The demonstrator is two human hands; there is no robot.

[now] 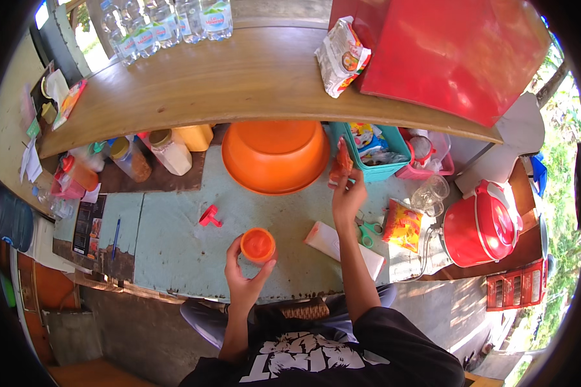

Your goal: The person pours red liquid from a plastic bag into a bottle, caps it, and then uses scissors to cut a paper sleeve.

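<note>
My left hand is wrapped around an orange-rimmed sauce bottle near the table's front edge; its top is uncapped and red sauce shows inside. Up and to the right, my right hand pinches a crumpled plastic packet smeared with red, beside the teal basket. A red nozzle cap lies on the table left of the bottle. Under my right forearm is a white and pink plastic pack, with green-handled scissors next to it.
An overturned orange basin stands at the back under a wooden shelf. To the right are a red and yellow packet, a glass mug and a red rice cooker. Jars and a blue pen are on the left.
</note>
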